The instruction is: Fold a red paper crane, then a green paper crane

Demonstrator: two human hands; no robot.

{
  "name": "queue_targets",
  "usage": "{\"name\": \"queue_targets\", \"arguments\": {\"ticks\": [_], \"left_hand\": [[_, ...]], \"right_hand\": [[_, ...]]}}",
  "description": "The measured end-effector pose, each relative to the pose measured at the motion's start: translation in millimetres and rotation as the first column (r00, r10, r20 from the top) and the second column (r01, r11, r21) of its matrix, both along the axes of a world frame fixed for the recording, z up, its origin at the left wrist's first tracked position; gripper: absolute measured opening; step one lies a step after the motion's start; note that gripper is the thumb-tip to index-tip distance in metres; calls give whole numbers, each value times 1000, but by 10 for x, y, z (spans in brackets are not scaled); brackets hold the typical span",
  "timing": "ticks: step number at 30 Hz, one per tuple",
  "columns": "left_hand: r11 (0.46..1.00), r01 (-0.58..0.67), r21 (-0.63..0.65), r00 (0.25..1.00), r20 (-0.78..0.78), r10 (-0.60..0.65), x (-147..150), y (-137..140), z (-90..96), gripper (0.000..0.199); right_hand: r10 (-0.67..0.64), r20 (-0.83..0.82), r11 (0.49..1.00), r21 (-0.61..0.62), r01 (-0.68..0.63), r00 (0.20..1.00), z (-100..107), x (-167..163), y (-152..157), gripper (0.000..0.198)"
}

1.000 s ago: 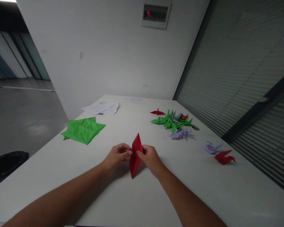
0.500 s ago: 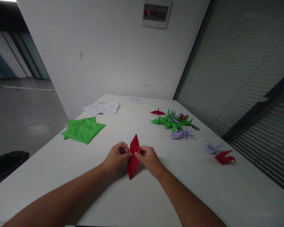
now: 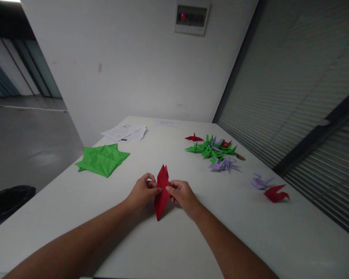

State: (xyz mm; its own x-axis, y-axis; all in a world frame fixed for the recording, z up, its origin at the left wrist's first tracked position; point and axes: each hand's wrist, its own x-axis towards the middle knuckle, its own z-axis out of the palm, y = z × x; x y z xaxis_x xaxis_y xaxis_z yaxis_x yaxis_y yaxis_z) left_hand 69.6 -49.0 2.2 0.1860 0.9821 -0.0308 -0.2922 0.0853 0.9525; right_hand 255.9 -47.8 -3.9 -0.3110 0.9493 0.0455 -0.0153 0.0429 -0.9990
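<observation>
A red folded origami paper (image 3: 162, 201), long and narrow with pointed ends, is held above the white table (image 3: 168, 248) between both hands. My left hand (image 3: 142, 192) pinches its left edge, thumb on the front face. On the opposite edge, my right hand (image 3: 184, 195) grips it between thumb and fingers. At the top the paper shows two points slightly apart. Parts of the fingers behind the paper are hidden.
Creased green paper sheets (image 3: 104, 159) lie at the left, with printed papers (image 3: 123, 132) behind. A pile of green, purple and red paper cranes (image 3: 212, 149) sits at the back right. Nearer are a purple crane (image 3: 261, 181) and a red crane (image 3: 276, 193). A black-lined bin (image 3: 11, 199) stands left.
The red paper has turned slightly and shifted a little left, and its single top point now shows as two. The right hand's fingers have moved slightly along the edge.
</observation>
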Motion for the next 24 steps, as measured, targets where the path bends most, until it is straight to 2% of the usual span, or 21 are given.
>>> {"name": "queue_targets", "arguments": {"ticks": [4, 6, 9, 17, 24], "left_hand": [[1000, -26, -15, 999, 32, 26, -21, 12, 11, 55], [999, -27, -20, 999, 36, 28, -28, 19, 5, 55], [999, -27, -25, 999, 37, 28, -33, 25, -8, 55], [1000, -15, 4, 1000, 17, 14, -24, 27, -39, 53], [1000, -10, 23, 1000, -5, 10, 5, -4, 2, 51]], "right_hand": [[55, -201, 995, -74, -71, 978, 4, 30, 4, 29], [68, -224, 991, -94, -91, 972, 11, 37, 1, 29], [71, -182, 991, -99, -90, 981, 24, 39, -10, 34], [67, -67, 998, -18, -68, 996, 19, 11, -1, 39], [53, 3, 996, -73, -52, 999, 48, -44, -26, 43]]}}
